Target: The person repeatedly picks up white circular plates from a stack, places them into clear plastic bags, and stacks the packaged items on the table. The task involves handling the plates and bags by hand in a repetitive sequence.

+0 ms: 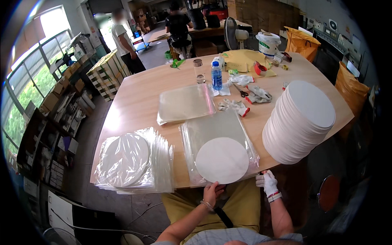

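A round white disc (pixel 222 160) lies over a stack of clear plastic bags (pixel 212 124) at the table's near edge. My bare left hand (pixel 213 193) is closed at the disc's near rim, thumb on the edge and the other fingers curled underneath. My right hand (pixel 268 183), in a white glove with bare fingertips, is curled just off the table edge, beside the bags' near right corner. Whatever its fingers hold is hidden. To the left sits a pile of bagged white discs (pixel 124 160); on the right a tall, leaning stack of bare discs (pixel 298 122).
Behind the bags lies another flat stack of plastic bags (pixel 185 103). Farther back are a blue-labelled bottle (pixel 217 76), a glass (pixel 199 72), scissors (pixel 241 91), work gloves (pixel 234 106), a red tape dispenser (pixel 259 68) and a white bucket (pixel 268 44). Two people are in the background.
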A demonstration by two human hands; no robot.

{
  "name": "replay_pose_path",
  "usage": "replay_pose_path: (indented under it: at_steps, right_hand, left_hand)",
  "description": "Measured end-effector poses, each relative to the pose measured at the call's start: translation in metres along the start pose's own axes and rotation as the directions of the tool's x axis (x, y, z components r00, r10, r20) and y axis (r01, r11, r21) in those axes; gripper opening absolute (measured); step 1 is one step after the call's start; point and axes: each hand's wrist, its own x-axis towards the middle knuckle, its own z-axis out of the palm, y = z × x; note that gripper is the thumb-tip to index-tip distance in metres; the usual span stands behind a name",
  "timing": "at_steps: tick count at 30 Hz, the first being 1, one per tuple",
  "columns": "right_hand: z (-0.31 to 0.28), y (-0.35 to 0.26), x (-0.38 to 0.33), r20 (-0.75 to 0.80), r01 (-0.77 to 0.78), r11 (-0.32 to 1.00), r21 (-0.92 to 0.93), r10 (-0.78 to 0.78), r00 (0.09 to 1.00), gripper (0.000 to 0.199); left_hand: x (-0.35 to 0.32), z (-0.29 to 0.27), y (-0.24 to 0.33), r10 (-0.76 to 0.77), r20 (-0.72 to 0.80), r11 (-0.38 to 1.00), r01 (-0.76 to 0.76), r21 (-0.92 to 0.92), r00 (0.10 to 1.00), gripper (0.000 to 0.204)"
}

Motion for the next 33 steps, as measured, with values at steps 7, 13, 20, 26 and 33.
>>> replay_pose_path:
  at_steps: [7,13,20,26,33]
  right_hand:
    - [0.037,-0.018,0.012,0.303,0.088,0.991,0.097,-0.114,0.946,0.041]
    - [0.084,-0.018,-0.045,0.500,0.062,0.969,0.240,-0.178,0.848,0.042]
    - [0.245,-0.061,-0.091,0.665,0.462,0.883,0.087,-0.396,0.632,0.041]
    - [0.385,-0.070,-0.118,0.917,0.522,0.853,-0.021,-0.191,0.350,0.035]
    - [0.403,-0.065,-0.117,0.918,0.595,0.784,-0.176,-0.087,0.387,0.035]
  left_hand:
    - [-0.006,0.009,0.028,0.289,0.143,0.953,-0.299,0.055,0.947,0.015]
    - [-0.042,-0.005,0.079,0.460,0.507,0.748,-0.626,0.221,0.729,0.017]
    - [-0.130,-0.070,0.212,0.868,0.407,-0.053,-0.762,0.645,0.284,0.011]
    - [-0.144,-0.172,0.286,0.944,-0.181,0.125,0.209,0.970,0.276,0.062]
    - [-0.141,-0.140,0.308,0.819,0.375,-0.492,0.197,0.848,0.434,0.072]
